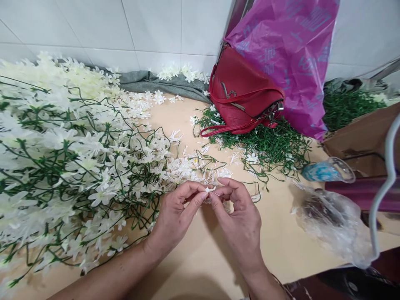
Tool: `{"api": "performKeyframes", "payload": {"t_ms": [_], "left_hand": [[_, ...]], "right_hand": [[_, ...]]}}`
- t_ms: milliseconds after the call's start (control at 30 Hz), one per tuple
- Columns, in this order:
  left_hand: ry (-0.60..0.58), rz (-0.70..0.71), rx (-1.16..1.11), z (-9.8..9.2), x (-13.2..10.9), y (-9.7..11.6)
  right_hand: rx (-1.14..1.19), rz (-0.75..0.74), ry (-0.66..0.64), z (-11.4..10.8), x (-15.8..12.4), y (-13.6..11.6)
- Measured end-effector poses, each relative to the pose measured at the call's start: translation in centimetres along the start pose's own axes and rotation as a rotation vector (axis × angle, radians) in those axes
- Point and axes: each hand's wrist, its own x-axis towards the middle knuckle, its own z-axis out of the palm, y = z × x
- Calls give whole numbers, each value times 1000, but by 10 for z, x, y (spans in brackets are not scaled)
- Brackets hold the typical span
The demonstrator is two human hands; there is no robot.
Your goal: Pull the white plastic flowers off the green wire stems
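My left hand (175, 212) and my right hand (239, 214) meet fingertip to fingertip above the table. Between the thumb and forefinger of my left hand is a small white artificial flower (210, 189). My right thumb and forefinger pinch at its other side; whether they grip the flower or a thin white piece at it is too small to tell. Just beyond my fingers lie loose white petals and thin white sticks (204, 164). A large heap of white artificial flowers on green stems (103, 166) spreads to the left of my left hand.
A red handbag (246, 87) rests on green plastic stems (265, 143), with a purple plastic bag (300, 62) behind it. At right are a clear plastic cup with blue (325, 171), a crumpled clear bag (334, 221) and a cardboard box (359, 137). Grey cloth (140, 81) lies along the tiled wall.
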Motion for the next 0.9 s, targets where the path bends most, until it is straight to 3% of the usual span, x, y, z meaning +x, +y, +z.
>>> {"api": "performKeyframes", "payload": {"t_ms": [167, 300, 400, 533, 667, 900], "left_hand": [[-23, -9, -43, 2, -2, 1], [-56, -1, 18, 2, -4, 5], [-68, 12, 52, 3, -4, 6], [-20, 4, 8, 3, -4, 3], [-6, 11, 22, 2, -4, 0], [-7, 7, 82, 3, -3, 1]], "right_hand": [[-71, -70, -84, -5, 4, 0], [-113, -148, -42, -12, 8, -2], [-222, -228, 25, -34, 20, 1], [-487, -335, 115, -79, 50, 16], [-626, -413, -78, -105, 71, 35], [-737, -533, -351, -96, 73, 56]]}}
